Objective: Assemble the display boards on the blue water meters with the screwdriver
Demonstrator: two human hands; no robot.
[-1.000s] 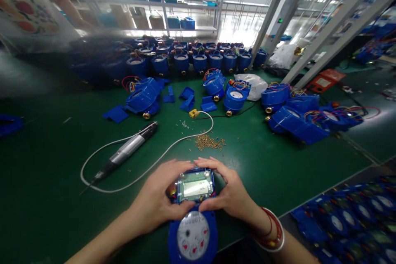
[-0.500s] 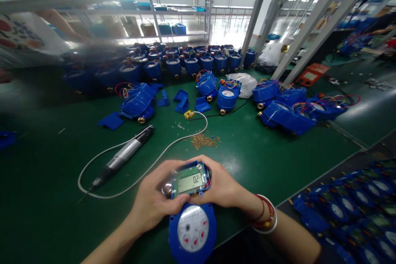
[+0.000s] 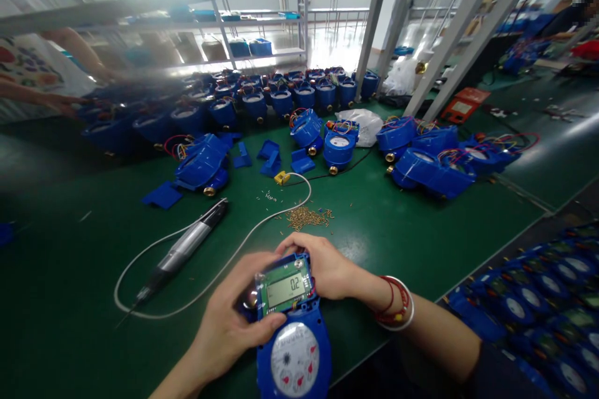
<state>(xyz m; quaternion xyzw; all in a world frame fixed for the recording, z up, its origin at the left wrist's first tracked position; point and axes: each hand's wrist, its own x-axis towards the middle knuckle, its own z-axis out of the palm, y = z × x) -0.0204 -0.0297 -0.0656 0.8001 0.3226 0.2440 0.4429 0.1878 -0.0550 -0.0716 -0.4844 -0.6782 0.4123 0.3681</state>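
Note:
Between my hands is a blue water meter [image 3: 294, 358] with a round dial and red pointers. Its upper end carries a green circuit board with a lit display [image 3: 285, 290] reading 0.2. My left hand [image 3: 229, 315] grips the meter's left side, thumb across the front below the display. Around the upper right edge my right hand [image 3: 322, 265] is wrapped, its fingers reaching behind the housing and partly hidden. Beyond the hands lies a pile of small brass screws [image 3: 306, 218]. To the left rests a silver and black electric screwdriver [image 3: 185, 249] with a pale cable.
Blue meters [image 3: 281, 103] stand in rows across the back. Loose blue covers [image 3: 162, 195] and a yellow connector [image 3: 281, 177] lie mid-table. More meters [image 3: 528, 299] fill the lower right. At the back left, a co-worker's hand [image 3: 65, 104] touches the meters. Metal posts [image 3: 449, 43] rise at the right.
The meter has turned slightly clockwise in my hands. My right thumb has left the front below the display. At the back left, the co-worker's hand has reached to the meters.

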